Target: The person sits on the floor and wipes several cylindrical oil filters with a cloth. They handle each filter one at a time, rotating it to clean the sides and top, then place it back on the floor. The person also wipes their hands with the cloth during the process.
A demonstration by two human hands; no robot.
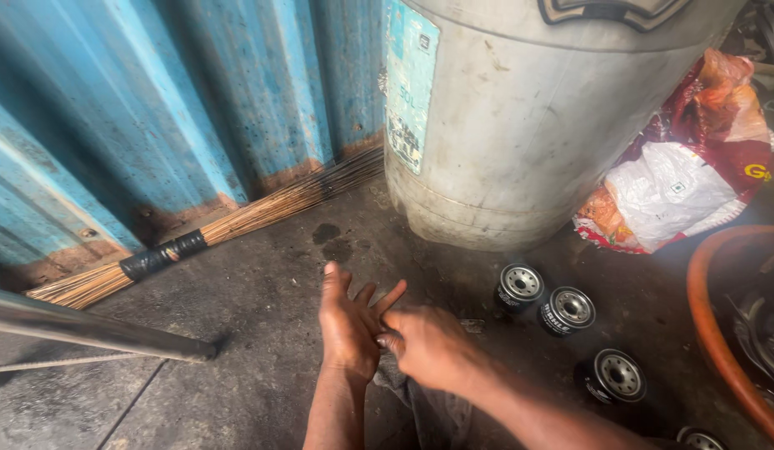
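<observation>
Hands first: your left hand (pixel 347 327) has its fingers spread loose, holding nothing, while your right hand (pixel 427 346) pinches one of those left fingers. Both hover over the grey concrete floor (pixel 254 333). The row of black cylindrical oil filters with silver tops (pixel 570 310) sits untouched just right of your hands, near the big grey metal drum (pixel 520 125)
</observation>
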